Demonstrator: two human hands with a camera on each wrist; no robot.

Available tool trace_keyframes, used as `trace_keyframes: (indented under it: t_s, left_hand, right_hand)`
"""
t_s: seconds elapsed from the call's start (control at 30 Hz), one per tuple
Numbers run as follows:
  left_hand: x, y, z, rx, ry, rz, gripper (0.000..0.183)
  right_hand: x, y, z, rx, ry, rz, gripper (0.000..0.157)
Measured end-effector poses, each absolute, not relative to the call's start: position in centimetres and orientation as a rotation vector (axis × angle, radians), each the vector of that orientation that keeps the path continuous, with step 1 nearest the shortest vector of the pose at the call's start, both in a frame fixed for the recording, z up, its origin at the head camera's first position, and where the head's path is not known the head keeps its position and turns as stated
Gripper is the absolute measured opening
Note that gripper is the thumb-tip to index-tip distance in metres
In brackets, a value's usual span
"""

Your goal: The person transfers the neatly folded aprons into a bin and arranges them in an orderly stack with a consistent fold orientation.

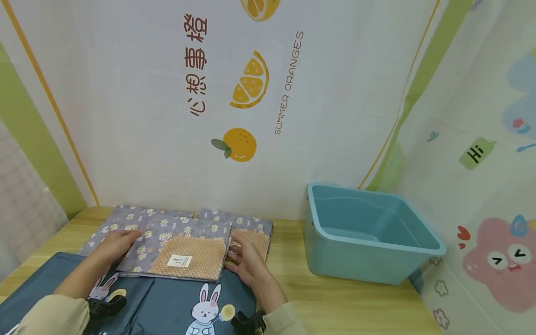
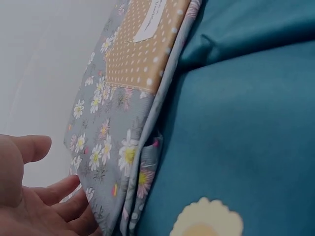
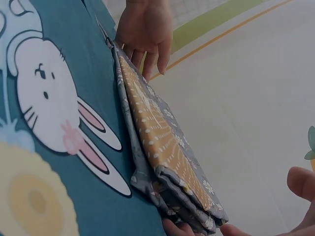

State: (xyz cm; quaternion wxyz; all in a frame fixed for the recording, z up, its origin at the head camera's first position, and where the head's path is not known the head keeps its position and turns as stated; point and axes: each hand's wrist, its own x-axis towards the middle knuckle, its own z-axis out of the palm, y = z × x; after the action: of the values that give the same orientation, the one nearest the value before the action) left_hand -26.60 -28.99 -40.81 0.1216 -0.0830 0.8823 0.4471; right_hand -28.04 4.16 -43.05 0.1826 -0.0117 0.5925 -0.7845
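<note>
Left hand, right hand, fingers relaxed against folded floral cloth, 1 tub in head view only

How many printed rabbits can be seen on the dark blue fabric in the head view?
2. One rabbit is in front of the folded floral cloth, near the right wrist strap; the second rabbit, partly hidden, is beside the left wrist strap. More may be hidden.

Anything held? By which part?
No pinch visible: left hand and right hand touch opposite sides of the folded floral cloth; whether they lift it is unclear.
</note>
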Motion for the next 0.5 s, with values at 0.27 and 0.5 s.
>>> trace_keyframes:
  t_s: [0.27, 0.5]
  left_hand:
    - [-26.89, -28.51, -41.27, -0.324, 2.566, 1.301, 0.081]
    - [-27.32, -28.25, -40.97, -0.303, 2.609, 1.259, 0.070]
  right_hand:
    - [-28.27, 4.26, -43.37, 0.037, 1.596, -2.256, 0.077]
    - [-28.53, 4.57, -43.17, 0.035, 1.536, -2.277, 0.076]
